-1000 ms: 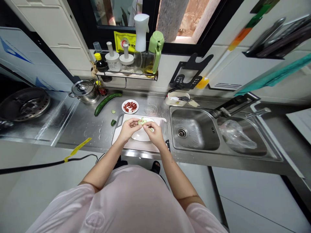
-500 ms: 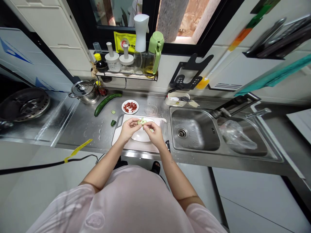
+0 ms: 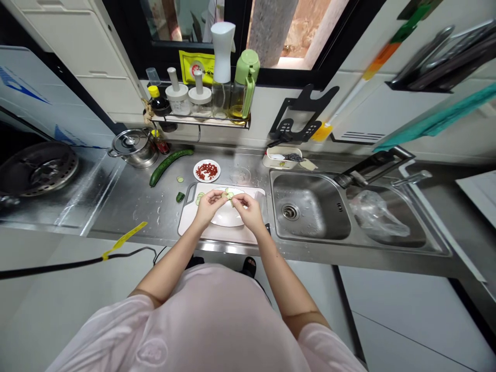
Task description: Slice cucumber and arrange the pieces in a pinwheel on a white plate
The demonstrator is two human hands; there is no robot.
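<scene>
Stainless-steel tabletop (image 3: 124, 206) carries pot (image 3: 134, 150), cucumber (image 3: 170, 166), small plate (image 3: 206, 179), and cutting board (image 3: 217, 233), each resting directly on its surface.

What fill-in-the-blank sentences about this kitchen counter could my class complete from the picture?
1. The right hand pinches pale green ____ slices above a white plate.
2. That plate rests on a white ____.
3. A clear plastic bag lies in the ____ basin of the steel sink.
4. A lidded steel pot stands to the ____ of the sink.

Missing words: cucumber; cutting board; right; left.
</scene>
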